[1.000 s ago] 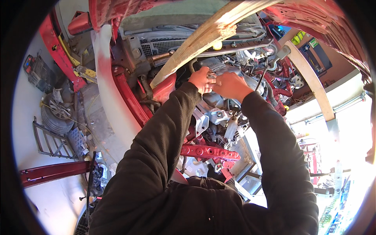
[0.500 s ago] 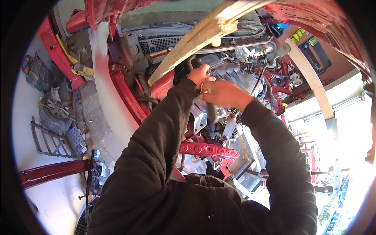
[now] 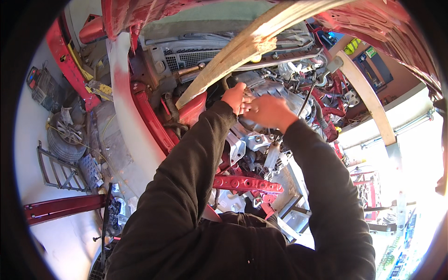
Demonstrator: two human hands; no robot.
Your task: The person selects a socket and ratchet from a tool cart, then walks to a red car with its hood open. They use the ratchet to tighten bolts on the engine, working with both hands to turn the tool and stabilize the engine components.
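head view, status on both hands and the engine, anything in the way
Left hand and right hand together over engine, grip contents unclear. Engine partly hidden by hands. Splintered wooden beam slants across view, close by left hand.

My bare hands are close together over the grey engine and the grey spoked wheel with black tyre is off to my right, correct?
Not quite: the head view shows the grey spoked wheel with black tyre off to your left. Your bare left hand and bare right hand are close together over the grey engine.
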